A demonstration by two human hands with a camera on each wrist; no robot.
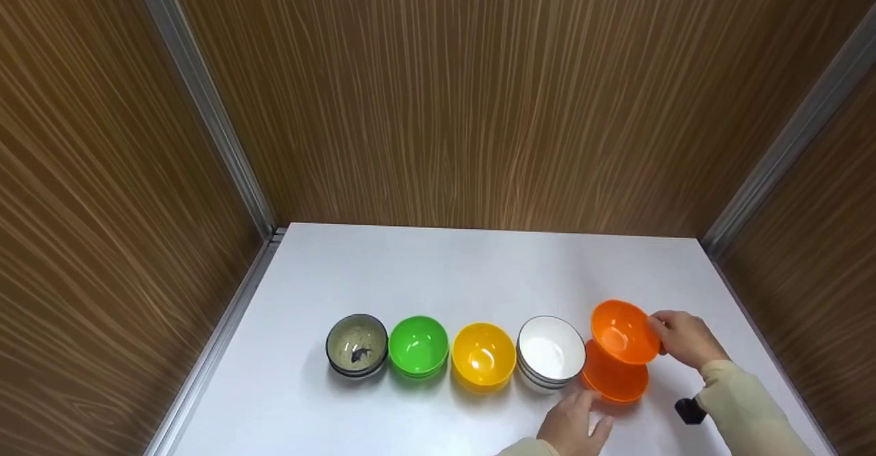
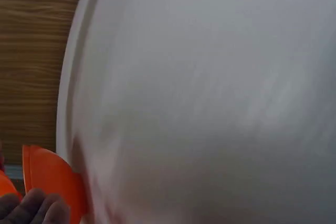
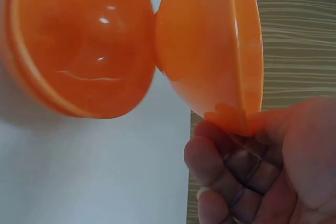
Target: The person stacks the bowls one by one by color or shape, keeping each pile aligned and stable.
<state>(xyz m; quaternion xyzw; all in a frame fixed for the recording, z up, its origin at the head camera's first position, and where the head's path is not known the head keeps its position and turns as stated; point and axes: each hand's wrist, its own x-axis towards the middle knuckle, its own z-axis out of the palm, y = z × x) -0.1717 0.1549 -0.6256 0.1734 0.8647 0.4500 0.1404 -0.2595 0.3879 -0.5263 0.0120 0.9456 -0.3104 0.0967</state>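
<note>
My right hand [image 1: 688, 338] pinches the rim of an orange bowl [image 1: 623, 333] between thumb and fingers. That bowl is raised and tilted, overlapping the back of the orange bowl stack [image 1: 616, 382] in the head view. Seen from the right wrist, the held bowl [image 3: 205, 40] stands on its side, its underside close against the stacked bowls [image 3: 79, 40]. My left hand [image 1: 573, 425] is at the front left of the orange stack, fingers spread loosely and fingertips right at its rim. Only the left fingers [image 2: 39, 208] show in the left wrist view, beside orange.
Left of the orange stack stand, in a row, stacked white bowls [image 1: 551, 348], yellow bowls [image 1: 483, 357], green bowls [image 1: 418, 346] and grey patterned bowls [image 1: 357, 344]. They stand on a white table [image 1: 438, 271], enclosed by wood-grain panels [image 1: 438, 100] at the back and sides.
</note>
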